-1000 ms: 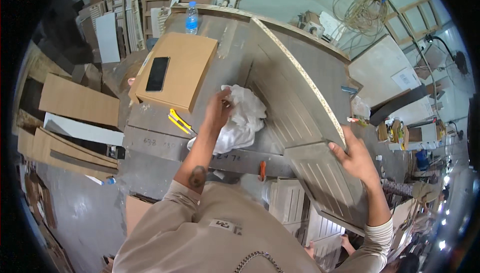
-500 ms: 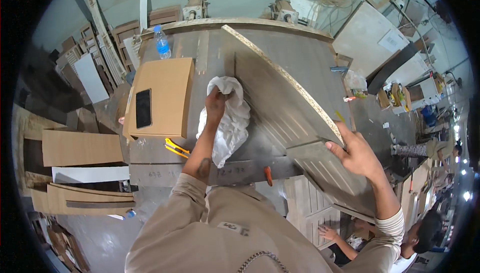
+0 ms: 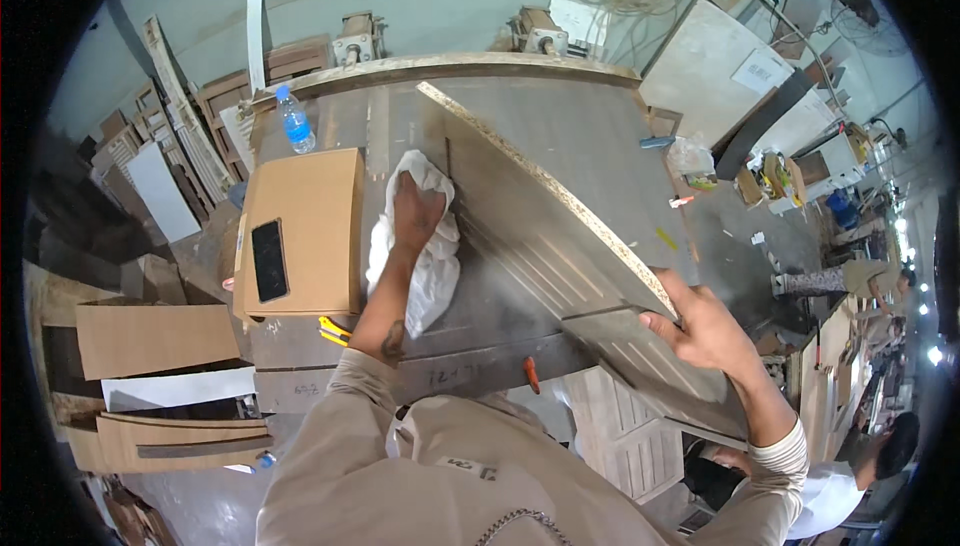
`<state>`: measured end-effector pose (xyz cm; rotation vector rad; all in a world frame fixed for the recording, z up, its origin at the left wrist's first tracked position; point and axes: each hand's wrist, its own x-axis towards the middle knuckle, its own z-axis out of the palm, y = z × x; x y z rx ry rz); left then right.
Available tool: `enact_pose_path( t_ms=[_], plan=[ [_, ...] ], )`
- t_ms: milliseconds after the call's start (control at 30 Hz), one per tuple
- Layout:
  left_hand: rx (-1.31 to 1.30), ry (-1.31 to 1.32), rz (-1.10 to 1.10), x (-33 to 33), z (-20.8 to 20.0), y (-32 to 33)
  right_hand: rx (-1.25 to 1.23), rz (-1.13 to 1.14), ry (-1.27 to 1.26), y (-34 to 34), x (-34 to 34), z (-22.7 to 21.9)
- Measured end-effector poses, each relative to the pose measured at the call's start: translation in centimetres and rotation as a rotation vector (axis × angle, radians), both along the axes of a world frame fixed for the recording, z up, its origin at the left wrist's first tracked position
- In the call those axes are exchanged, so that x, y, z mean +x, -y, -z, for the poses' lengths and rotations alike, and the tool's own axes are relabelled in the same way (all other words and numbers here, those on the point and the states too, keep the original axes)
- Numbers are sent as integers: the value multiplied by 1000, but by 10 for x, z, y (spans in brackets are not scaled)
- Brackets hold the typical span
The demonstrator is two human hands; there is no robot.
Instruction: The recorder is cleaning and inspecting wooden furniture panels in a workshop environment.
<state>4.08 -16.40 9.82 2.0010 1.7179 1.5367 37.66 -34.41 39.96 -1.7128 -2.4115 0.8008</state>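
- Grooved panel [image 3: 540,236] stands tilted over the table [image 3: 560,116], its raw edge gripped by the right hand [image 3: 708,326].
- Left hand [image 3: 418,214] grasps bunched white cloth [image 3: 432,291] beside it, fingertips hidden.

The person wears a loose beige shirt [image 3: 570,466]. The left sleeve [image 3: 372,378] gathers in soft folds, and just past its edge the left forearm [image 3: 397,286] shows a dark, rounded tattoo [image 3: 393,342]. The right sleeve [image 3: 752,506] ends in a paler, ridged cuff [image 3: 778,456]. A small light patch [image 3: 457,463] with dark marks sits on the front, near a grey metal chain [image 3: 525,516] of linked loops
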Motion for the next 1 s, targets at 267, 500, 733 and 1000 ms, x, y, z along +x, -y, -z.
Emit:
enact_pose_path(
  t_ms=[267,500,733,1000],
  plan=[
    [-180,106,99,7,-9,-10,18,-29,-21,-4,2,3],
    [-240,131,63,24,-10,-6,-4,-15,-15,-3,6,4],
    [-244,198,189,8,44,-25,-1,-29,-18,-3,1,2],
    [-158,-10,113,7,-8,-2,-45,-9,57,-2,1,-4]
  ],
)
